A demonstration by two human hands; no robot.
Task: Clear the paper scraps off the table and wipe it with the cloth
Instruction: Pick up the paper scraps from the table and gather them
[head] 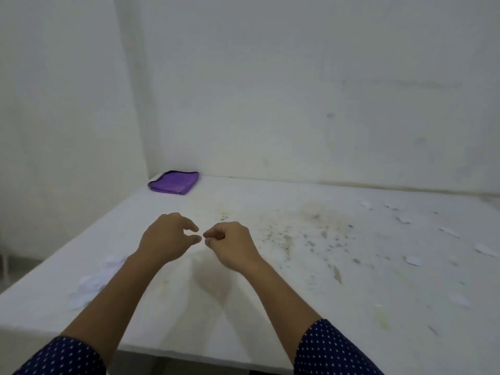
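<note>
Paper scraps (pixel 412 260) are littering the worktop (pixel 243 307); left hand (pixel 165 236) and right hand (pixel 232 244) are hovering curled, maybe pinching one, can't tell.

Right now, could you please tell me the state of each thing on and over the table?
table: stained, not yet wiped.
cloth: folded, untouched, at the far left corner.
paper scraps: lying loose, on the right side and by the near left edge.
left hand: above the table, fingers curved; unclear whether it pinches anything.
right hand: above the table, fingers curled, nothing visible in it.
</note>
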